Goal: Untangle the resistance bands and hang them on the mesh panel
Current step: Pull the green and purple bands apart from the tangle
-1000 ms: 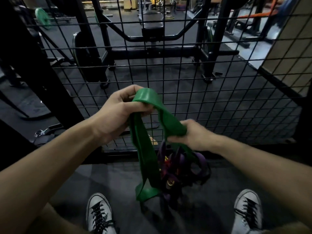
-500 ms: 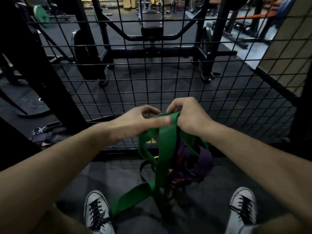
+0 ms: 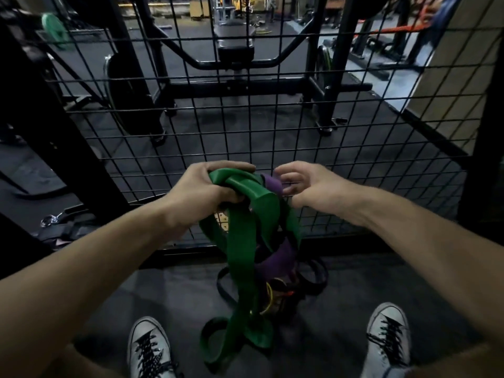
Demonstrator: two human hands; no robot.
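Before the black mesh panel [image 3: 327, 126], the left hand [image 3: 201, 192] now grips the top of the green resistance band [image 3: 242, 257] alone, the right hand [image 3: 308, 186] having let go and shifted right. Its fingers, loosely spread, seem to touch a purple band [image 3: 272, 184], though blur hides any pinch. No writing is readable; the tangle hangs between white sneakers [image 3: 148, 347].
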